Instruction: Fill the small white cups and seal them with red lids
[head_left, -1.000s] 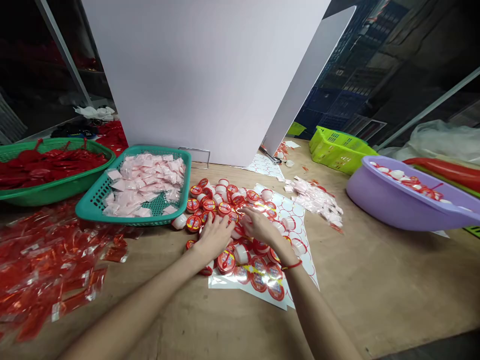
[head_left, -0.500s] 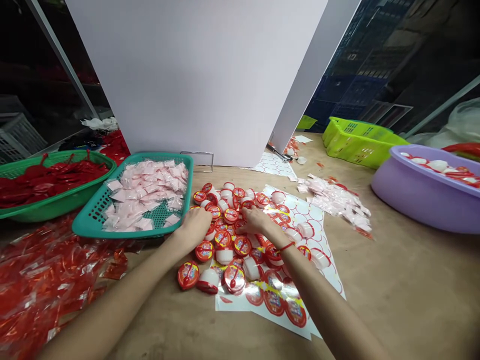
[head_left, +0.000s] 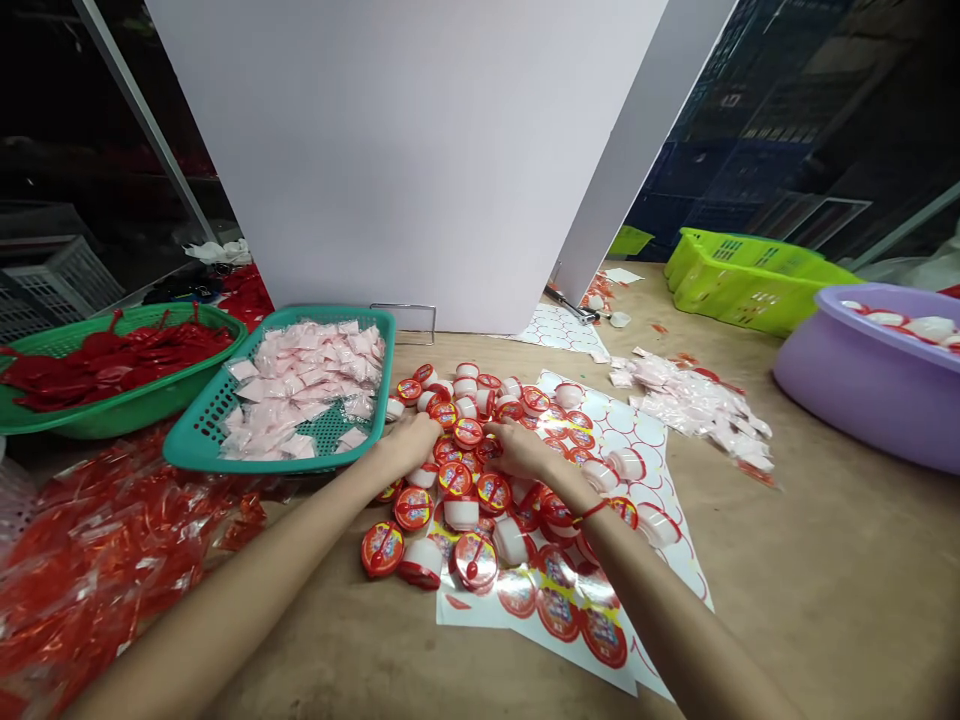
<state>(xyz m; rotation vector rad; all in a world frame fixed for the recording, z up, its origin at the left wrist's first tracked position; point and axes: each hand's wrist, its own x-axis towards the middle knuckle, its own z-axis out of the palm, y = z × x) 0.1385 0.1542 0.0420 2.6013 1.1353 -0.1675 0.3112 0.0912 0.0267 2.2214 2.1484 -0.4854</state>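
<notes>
Many small white cups with red lids, among them a lidded cup [head_left: 454, 479], lie in a loose heap on the table, several tipped over. Into the heap's left side reaches my left hand [head_left: 412, 442], fingers curled inward; what they hold, if anything, is hidden. Opposite it, my right hand [head_left: 519, 450] has its thumb and fingers closed around a red-lidded cup [head_left: 489, 448]. Under the cups and my right forearm lie sticker sheets [head_left: 540, 655] with round red labels and cut-out circles. Red spoon shapes show on some lids.
Left of the heap are a teal basket [head_left: 187, 459] of pale pink packets and a green basket [head_left: 112, 418] of red pieces. Red wrappers [head_left: 112, 560] lie nearer. Loose packets [head_left: 694, 400], a purple tub [head_left: 862, 400] and a lime basket [head_left: 739, 295] are right. A white panel [head_left: 420, 170] stands behind.
The camera has turned slightly left, so the table's things sit farther right in view. Both hands stay in the heap, and a few cups near my left hand have shifted.
</notes>
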